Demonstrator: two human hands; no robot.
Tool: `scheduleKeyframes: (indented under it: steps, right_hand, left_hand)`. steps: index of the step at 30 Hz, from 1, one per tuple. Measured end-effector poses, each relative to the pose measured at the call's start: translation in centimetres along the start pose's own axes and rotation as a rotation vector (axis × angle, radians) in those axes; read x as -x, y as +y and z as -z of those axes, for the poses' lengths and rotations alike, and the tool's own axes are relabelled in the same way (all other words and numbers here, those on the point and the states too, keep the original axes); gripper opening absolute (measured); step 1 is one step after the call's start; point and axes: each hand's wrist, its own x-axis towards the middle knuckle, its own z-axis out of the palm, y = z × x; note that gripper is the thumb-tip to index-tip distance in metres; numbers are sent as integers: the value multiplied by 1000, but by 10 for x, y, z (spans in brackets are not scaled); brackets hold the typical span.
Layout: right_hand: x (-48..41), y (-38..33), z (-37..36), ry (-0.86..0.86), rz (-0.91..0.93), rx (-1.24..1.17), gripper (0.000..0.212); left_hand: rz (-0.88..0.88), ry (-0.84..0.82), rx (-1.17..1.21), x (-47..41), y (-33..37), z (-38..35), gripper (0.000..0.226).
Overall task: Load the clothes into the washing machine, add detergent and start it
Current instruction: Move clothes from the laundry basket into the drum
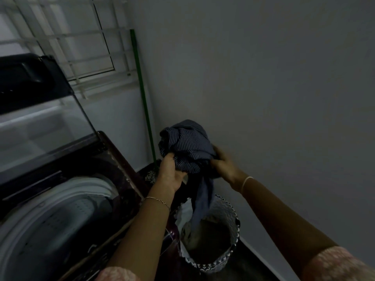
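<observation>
A bundle of dark blue pinstriped clothes [187, 144] is held up above the laundry basket [227, 258], with a length of cloth trailing down into it. My left hand [169, 172] grips the bundle from the lower left. My right hand [225, 166] grips it from the right. The top-loading washing machine [67, 211] stands to the left with its glass lid [46, 112] raised and the pale drum open. More clothes lie dim inside the basket.
A green broom handle [142, 92] leans in the corner behind the machine. A barred window [67, 35] is at the upper left. A plain wall runs along the right, close beside the basket. The room is dim.
</observation>
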Motion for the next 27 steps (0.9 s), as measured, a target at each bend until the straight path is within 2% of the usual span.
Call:
scheduleKeyframes:
  steps: [3,5,7,9,11,13,19,24,27]
  right_hand:
    - [7,-2,2,-243,-9,60,89]
    - [5,4,3,-321,7,88,109]
    - [3,8,-1,-291,44,102,124]
    - [0,10,-6,-180,137,70,126]
    - [-5,10,-8,-52,218,15,115]
    - [-10,6,-6,35,201,-57,102]
    - [-22,-10,-5,127,86,-348,42]
    - [-33,-18,-6,178,3,-535,33]
    - [-31,-24,-10,129,-18,-580,31]
  left_hand:
    - [-23,-8,3,0,2,-10,35]
    - [-25,-16,28,1,4,-16,36]
    - [-12,-22,100,3,6,-20,37]
    - [15,-33,211,7,7,-26,37]
    - [20,-64,297,10,8,-31,36]
    - [2,-102,346,12,10,-34,34]
    - [15,-132,360,11,19,-28,35]
    - [134,-40,57,12,22,-1,29]
    - [172,-32,15,11,16,15,25]
